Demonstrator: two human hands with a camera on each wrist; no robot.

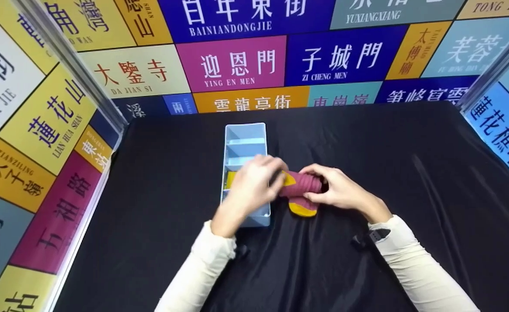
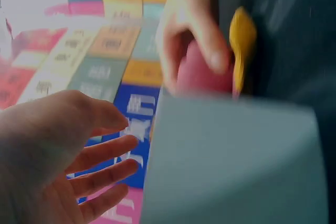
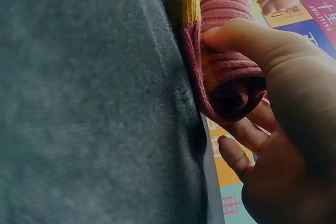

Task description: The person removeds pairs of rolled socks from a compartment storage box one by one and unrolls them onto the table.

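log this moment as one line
right hand: grips rolled maroon sock | left hand: empty, over blue tray | tray: yellow item inside

Left hand (image 1: 254, 180) motion-blurred, fingers (image 2: 105, 176) apart, slightly bent. Right hand (image 1: 338, 188) gripping, thumb (image 3: 241, 36) opposing fingers. Arms (image 1: 200, 266) angled inward.

- Light-blue divided tray (image 1: 245, 130): near the black surface's (image 1: 172, 195) far edge, a yellow item (image 1: 230, 177) inside.
- Right hand (image 1: 338, 188): grips a rolled maroon-and-yellow sock (image 1: 303, 184) beside the tray.
- Left hand (image 1: 254, 184): blurred, over the tray's right edge.
- Lettered panels (image 1: 232, 65): beyond the surface's far edge.
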